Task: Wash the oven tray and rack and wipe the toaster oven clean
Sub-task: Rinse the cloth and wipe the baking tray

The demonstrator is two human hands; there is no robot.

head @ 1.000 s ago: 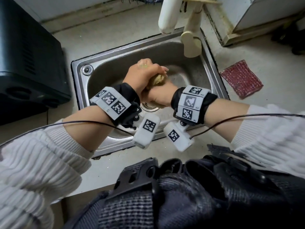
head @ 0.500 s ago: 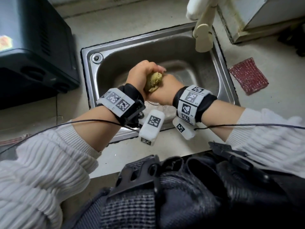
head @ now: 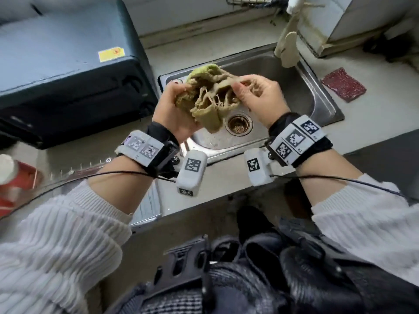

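Head view: both hands over sink (head: 317, 91), holding cloth (head: 208, 96) up above drain (head: 238, 124).

Change vs. earlier frames: cloth then wadded into tight lump, squeezed between both fists low in basin; now opened out, spread between hands, raised higher. Hands then pressed together; now apart, cloth bridging gap. View also shifted: more of toaster oven (head: 68, 64) top in sight, faucet (head: 289, 45) further right.

Left hand (head: 175, 114): fingers curled round left edge of cloth, thumb on top, gripping bunched part. Right hand (head: 260, 98): thumb and forefinger pinching right edge of cloth, remaining fingers loosely bent behind.

Cloth: olive to tan, coarse weave, crumpled, frayed with loose threads and torn strands across middle; lower corner hanging down just beside drain, not touching basin as far as visible. Wet or dry: cannot tell.

Toaster oven: black, on desk (head: 374, 114) left of sink, yellow label on top; door side not readable from this angle. Red scouring pad (head: 343, 85) flat on desk right of sink, well apart from hands. Marker bands on both wrists, white ribbed sleeves pushed up.
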